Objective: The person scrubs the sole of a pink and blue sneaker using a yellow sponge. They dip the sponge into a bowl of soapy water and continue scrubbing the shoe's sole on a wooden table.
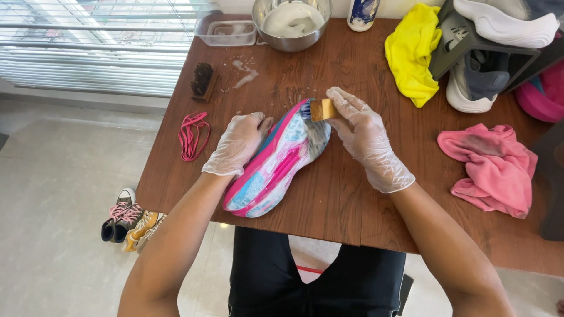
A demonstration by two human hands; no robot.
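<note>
A: Where is the shoe?

B: The shoe (276, 161) lies sole-up on the worktop (335, 199), between the two gloved hands, its heel end near the front edge. The sole is pink, blue and white.

A: What is the left hand doing?

B: The left hand (238, 144) rests on the shoe's side. Its fingers (258, 123) are curled together over the sole's edge, pressing on the shoe rather than wrapped around it.

A: And the right?

B: The right hand (367, 138) is at the toe end. Its fingers (341, 100) are clamped on a small wooden brush (322, 110), which touches the sole at the toe.

A: What lies around them?

B: Left of the left hand's fingers, a loop of pink laces (192, 135). Beyond them, farther up the worktop, a dark brush (203, 82) with foam spots beside it. Past both hands, at the far edge, stand a clear tub (226, 32), a metal bowl (292, 23) of white suds and a bottle (362, 13).

A: To the right?

B: Beyond the right hand's fingers, a yellow cloth (414, 53). Right of that, a grey-and-white sneaker (476, 82) under a dark rack. A pink cloth (490, 167) lies right of the right wrist, well apart from the shoe.

A: On the floor?

B: Small sneakers (120, 214) with pink laces, below the left forearm.
</note>
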